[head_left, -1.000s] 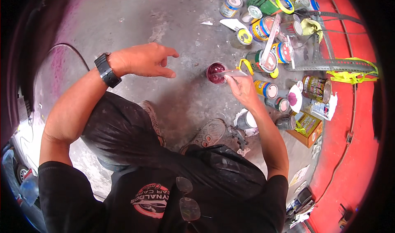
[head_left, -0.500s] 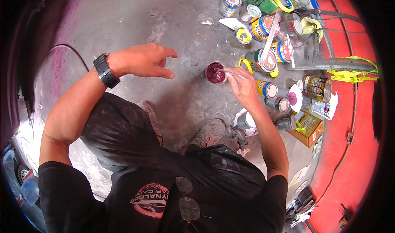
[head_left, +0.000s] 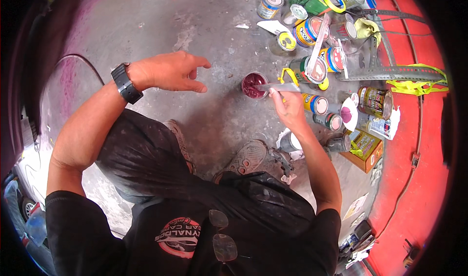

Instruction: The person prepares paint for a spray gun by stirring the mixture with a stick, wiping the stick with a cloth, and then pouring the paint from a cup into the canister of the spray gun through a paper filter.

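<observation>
- My right hand (head_left: 291,109) had its fingers (head_left: 282,96) clamped on a flat metal stick (head_left: 278,87), pinched at the near end.
- The stick ran level and sideways, its long axis pointing left from my fingers, and its far tip lay over the rim of the cup (head_left: 254,85).
- The cup stood upright on the floor (head_left: 146,27), just left of my right fingers, with dark red paint inside; I could not tell whether the tip touched the paint.
- My left hand (head_left: 168,72) hung above the floor, left of the cup and clearly apart from it, its fingers (head_left: 195,86) loosely spread and holding nothing; the index pointed toward the cup.
- The right hand was by far the nearer of the two to the cup.
- The floor was bare grey concrete, stained pink toward the far left.
- Beyond and to the right of my right fingers stood a tight cluster of cans (head_left: 312,71), some open, with a second stick laid across one; the nearest can (head_left: 316,103) sat just beside my knuckles.
- Room to move lay leftward, between the cup and my left hand; to the right there was little.
- My shoe (head_left: 247,156) rested below the cup, near my right forearm.
</observation>
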Motion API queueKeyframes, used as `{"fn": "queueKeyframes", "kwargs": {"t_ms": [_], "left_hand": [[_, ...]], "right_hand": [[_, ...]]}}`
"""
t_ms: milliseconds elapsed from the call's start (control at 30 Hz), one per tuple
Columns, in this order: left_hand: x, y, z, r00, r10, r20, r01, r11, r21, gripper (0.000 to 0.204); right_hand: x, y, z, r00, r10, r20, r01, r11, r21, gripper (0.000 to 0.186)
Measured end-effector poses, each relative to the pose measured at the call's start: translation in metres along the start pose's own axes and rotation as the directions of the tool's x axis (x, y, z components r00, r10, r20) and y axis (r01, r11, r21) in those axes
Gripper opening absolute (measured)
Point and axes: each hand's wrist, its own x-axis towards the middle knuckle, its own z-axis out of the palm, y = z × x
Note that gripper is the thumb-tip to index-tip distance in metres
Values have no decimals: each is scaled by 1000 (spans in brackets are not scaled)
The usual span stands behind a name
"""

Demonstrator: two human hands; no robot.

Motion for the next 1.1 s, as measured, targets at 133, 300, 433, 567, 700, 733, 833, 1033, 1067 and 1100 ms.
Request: {"fn": "queueKeyframes", "kwargs": {"t_ms": [133, 300, 433, 567, 700, 733, 833, 1033, 1067, 1100], "left_hand": [[0, 1, 1, 1000, -9, 20, 9, 1000, -1, 67], [5, 6, 5, 1000, -3, -5, 3, 1000, -2, 67], [12, 12, 8, 999, 26, 44, -26, 1000, -9, 68], [15, 16, 10, 998, 64, 27, -65, 996, 54, 67], [14, 16, 11, 995, 92, -27, -90, 994, 64, 66], [12, 16, 12, 994, 104, -43, -100, 991, 85, 65], [6, 18, 12, 997, 69, -38, -63, 989, 133, 62], [1, 25, 5, 997, -66, 32, 62, 990, 127, 59], [1, 26, 6, 998, -65, 15, 63, 991, 120, 59], [1, 26, 7, 997, -77, 21, 73, 987, 142, 59]], "right_hand": [[-8, -13, -23, 992, 70, -108, -64, 996, 62, 13], [-31, -46, -67, 965, 167, -202, -140, 980, 143, 17], [-49, -63, -98, 930, 240, -277, -205, 967, 150, 22], [-59, -65, -116, 917, 131, -378, -40, 970, 239, 25], [-68, -64, -126, 890, 206, -407, -6, 898, 441, 24], [-69, -64, -128, 899, 187, -396, 13, 892, 452, 24], [-72, -61, -129, 892, 203, -404, 13, 882, 471, 23], [-74, -55, -133, 859, 270, -436, 18, 833, 552, 23], [-74, -53, -133, 864, 248, -439, 25, 849, 528, 23], [-74, -51, -134, 854, 277, -440, 14, 834, 552, 23]]}}
